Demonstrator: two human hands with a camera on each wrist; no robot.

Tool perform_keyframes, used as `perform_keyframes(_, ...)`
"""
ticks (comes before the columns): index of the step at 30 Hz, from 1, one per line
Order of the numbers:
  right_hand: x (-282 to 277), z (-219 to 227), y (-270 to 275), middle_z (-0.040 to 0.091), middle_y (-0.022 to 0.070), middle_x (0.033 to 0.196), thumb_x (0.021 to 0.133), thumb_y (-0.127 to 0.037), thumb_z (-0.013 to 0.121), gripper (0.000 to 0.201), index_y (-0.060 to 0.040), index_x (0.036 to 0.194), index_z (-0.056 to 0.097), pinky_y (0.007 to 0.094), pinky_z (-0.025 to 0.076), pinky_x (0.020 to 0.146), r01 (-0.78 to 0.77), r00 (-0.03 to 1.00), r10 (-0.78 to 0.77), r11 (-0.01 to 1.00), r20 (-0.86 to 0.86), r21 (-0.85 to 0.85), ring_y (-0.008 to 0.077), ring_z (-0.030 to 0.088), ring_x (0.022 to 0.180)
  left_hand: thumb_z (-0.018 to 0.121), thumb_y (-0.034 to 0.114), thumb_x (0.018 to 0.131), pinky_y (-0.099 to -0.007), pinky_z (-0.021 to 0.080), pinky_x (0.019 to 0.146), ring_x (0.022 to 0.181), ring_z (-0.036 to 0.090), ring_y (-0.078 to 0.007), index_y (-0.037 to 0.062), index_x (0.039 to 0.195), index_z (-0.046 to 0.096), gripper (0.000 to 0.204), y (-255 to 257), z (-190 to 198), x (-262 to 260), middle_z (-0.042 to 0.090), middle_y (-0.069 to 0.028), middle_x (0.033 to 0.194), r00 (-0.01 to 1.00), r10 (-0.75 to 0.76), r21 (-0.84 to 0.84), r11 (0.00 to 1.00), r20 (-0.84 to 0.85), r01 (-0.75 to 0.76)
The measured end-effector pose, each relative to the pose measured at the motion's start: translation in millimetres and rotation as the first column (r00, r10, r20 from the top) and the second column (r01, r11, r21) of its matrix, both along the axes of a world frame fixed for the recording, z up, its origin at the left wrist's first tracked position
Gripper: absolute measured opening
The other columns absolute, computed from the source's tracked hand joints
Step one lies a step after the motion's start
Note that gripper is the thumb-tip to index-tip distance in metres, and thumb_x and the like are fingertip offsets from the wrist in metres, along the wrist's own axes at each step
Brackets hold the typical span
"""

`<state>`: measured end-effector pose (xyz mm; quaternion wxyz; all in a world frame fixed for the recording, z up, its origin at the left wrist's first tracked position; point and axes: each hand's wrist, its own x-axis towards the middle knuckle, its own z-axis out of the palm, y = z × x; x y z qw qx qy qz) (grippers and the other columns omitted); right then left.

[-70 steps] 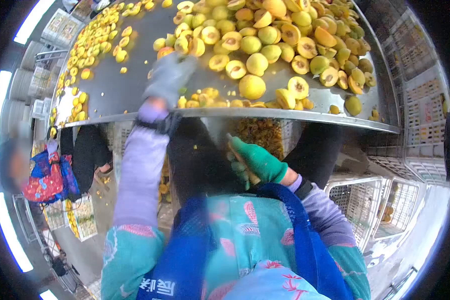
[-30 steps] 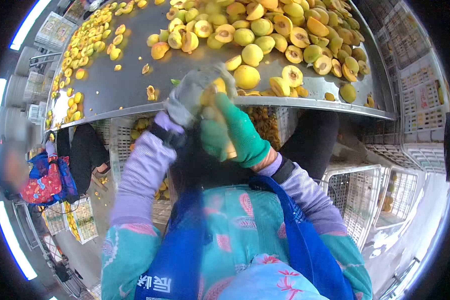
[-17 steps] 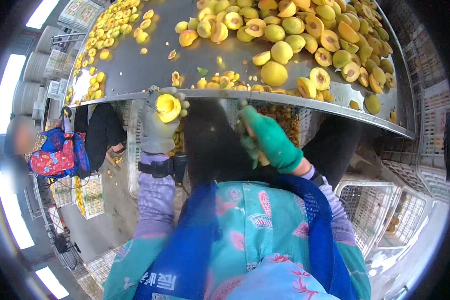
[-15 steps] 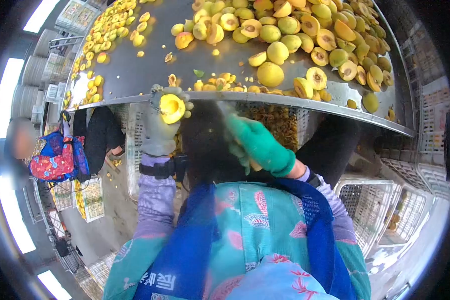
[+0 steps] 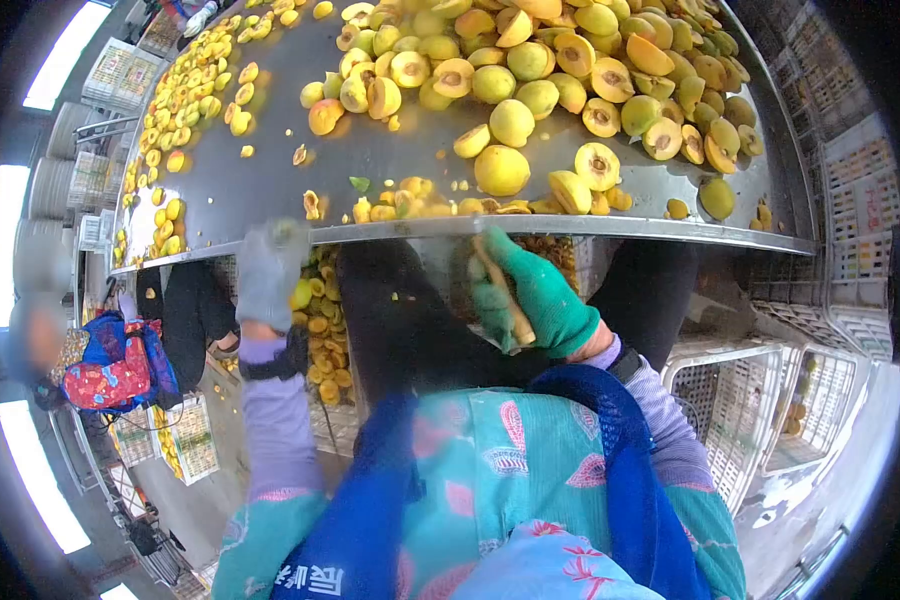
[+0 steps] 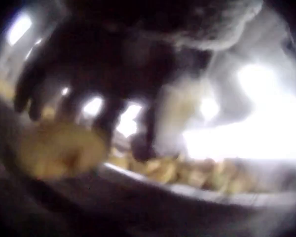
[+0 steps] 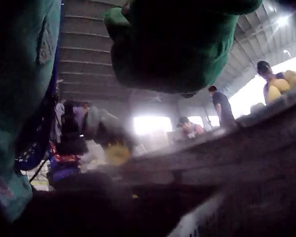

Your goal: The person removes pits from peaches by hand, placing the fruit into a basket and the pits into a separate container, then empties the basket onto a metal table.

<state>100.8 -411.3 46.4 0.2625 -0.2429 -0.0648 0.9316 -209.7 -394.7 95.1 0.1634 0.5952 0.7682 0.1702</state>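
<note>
In the head view my left hand (image 5: 270, 278), in a grey glove and blurred, is at the front edge of the metal table (image 5: 250, 180), beside several yellow peach halves (image 5: 327, 345) lower down. The left wrist view shows its dark fingers (image 6: 144, 143) spread, with a blurred peach half (image 6: 59, 154) at the fingertips. My right hand (image 5: 540, 295), in a green glove, grips a wooden-handled knife (image 5: 510, 302) over my lap, just below the table edge. The knife's metal end is blurred.
A heap of whole and halved peaches (image 5: 590, 90) covers the back right of the table. More cut pieces (image 5: 185, 110) lie at its left. White crates (image 5: 725, 410) stand at my right. Another person (image 5: 100, 370) sits at the left.
My left hand first went onto the table, then met the right hand, then showed a pitted peach half. It has since moved left, and that half has left the palm. The right hand keeps the knife.
</note>
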Motion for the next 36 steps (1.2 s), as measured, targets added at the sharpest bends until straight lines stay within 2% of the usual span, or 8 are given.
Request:
perform_keyframes(3, -1.7, -5.3, -1.5, 0.046, -0.0004, 0.055, 0.097, -0.046, 0.048, 0.038, -0.0117, 0.084, 0.054, 0.0240, 0.032, 0.034, 0.095, 0.981, -0.111, 0.990, 0.160, 0.107, 0.0123, 0.040, 0.039, 0.061, 0.035, 0.085, -0.0314, 0.049, 0.071, 0.081, 0.063, -0.0191, 0.0018, 0.106, 0.065, 0.039, 75.9, 3.6, 73.3, 0.067, -0.0105, 0.091, 0.953, -0.024, -0.020, 0.999, 0.301, 0.032)
perform_keyframes(6, -1.2, -1.4, 1.4, 0.048, 0.0006, 0.058, 0.097, -0.046, 0.047, 0.039, -0.0093, 0.085, 0.054, 0.0250, 0.033, 0.038, 0.156, 0.878, -0.322, 0.892, 0.354, 0.424, 0.0115, 0.042, 0.043, 0.065, 0.036, 0.081, -0.0362, 0.051, 0.078, 0.091, 0.065, -0.0292, 0.0018, 0.119, 0.059, 0.051, 149.8, -47.6, 145.3, 0.065, -0.0165, 0.109, 0.897, -0.400, -0.130, 0.915, -0.190, 0.381)
perform_keyframes(11, 9.2, -19.3, 17.9, 0.054, 0.0152, 0.059, 0.098, -0.040, 0.044, 0.043, 0.0000, 0.087, 0.056, 0.0417, 0.043, 0.046, 0.008, 0.577, -0.658, 0.598, 0.484, 0.802, 0.0300, 0.054, 0.048, 0.070, 0.024, 0.076, -0.0348, 0.052, 0.079, 0.092, 0.066, -0.0271, 0.0034, 0.111, 0.060, 0.042, 160.8, -51.7, 140.1, 0.067, -0.0165, 0.104, 0.763, -0.621, -0.158, 0.747, 0.178, 0.646)
perform_keyframes(12, 7.1, -19.7, 22.2, 0.054, 0.0178, 0.061, 0.098, -0.037, 0.046, 0.040, 0.0007, 0.089, 0.056, 0.0441, 0.043, 0.048, -0.047, 0.511, -0.719, 0.525, 0.472, 0.850, 0.0340, 0.055, 0.051, 0.064, 0.023, 0.084, -0.0307, 0.053, 0.076, 0.086, 0.065, -0.0183, 0.0050, 0.110, 0.061, 0.032, 136.9, -34.9, 143.1, 0.068, -0.0090, 0.097, 0.820, -0.243, -0.236, 0.881, 0.519, 0.410)
perform_keyframes(20, -24.7, -31.3, 22.3, 0.056, 0.0245, 0.066, 0.097, -0.029, 0.049, 0.030, 0.0007, 0.093, 0.054, 0.0501, 0.044, 0.055, -0.532, 0.381, -0.913, -0.085, 0.148, 0.843, 0.0441, 0.059, 0.066, 0.045, 0.024, 0.098, -0.0280, 0.052, 0.075, 0.081, 0.063, -0.0141, 0.0041, 0.109, 0.062, 0.028, 39.7, -35.1, 129.6, 0.066, -0.0065, 0.091, 0.618, -0.443, 0.366, 0.894, 0.649, 0.257)
perform_keyframes(22, -25.4, -31.4, 15.4, 0.056, 0.0249, 0.067, 0.097, -0.029, 0.048, 0.031, 0.0009, 0.092, 0.054, 0.0501, 0.044, 0.055, -0.510, 0.389, -0.910, -0.086, 0.141, 0.856, 0.0439, 0.059, 0.066, 0.040, 0.025, 0.100, -0.0287, 0.051, 0.076, 0.084, 0.064, -0.0146, 0.0042, 0.109, 0.062, 0.032, 37.1, -47.9, 126.4, 0.068, -0.0089, 0.092, 0.774, -0.469, 0.427, 0.858, 0.426, 0.285)
perform_keyframes(25, -27.6, -23.3, 7.7, 0.057, 0.0260, 0.070, 0.097, -0.030, 0.048, 0.032, 0.0013, 0.093, 0.054, 0.0499, 0.044, 0.056, -0.429, 0.399, -0.886, 0.046, 0.235, 0.902, 0.0440, 0.059, 0.068, 0.039, 0.026, 0.100, -0.0283, 0.051, 0.075, 0.083, 0.064, -0.0156, 0.0037, 0.106, 0.064, 0.034, 24.4, -26.4, 143.0, 0.068, -0.0089, 0.091, 0.532, -0.272, 0.228, 0.962, 0.802, 0.149)
perform_keyframes(36, -39.8, -22.6, -7.7, 0.058, 0.0210, 0.071, 0.098, -0.033, 0.046, 0.037, 0.0027, 0.095, 0.055, 0.0441, 0.045, 0.059, -0.254, 0.600, -0.732, 0.208, 0.323, 0.944, 0.0366, 0.058, 0.064, 0.044, 0.022, 0.098, -0.0322, 0.052, 0.077, 0.079, 0.065, -0.0170, 0.0033, 0.096, 0.066, 0.028, 29.0, -31.5, 133.2, 0.068, -0.0057, 0.086, 0.757, -0.448, 0.350, 0.886, 0.475, 0.305)
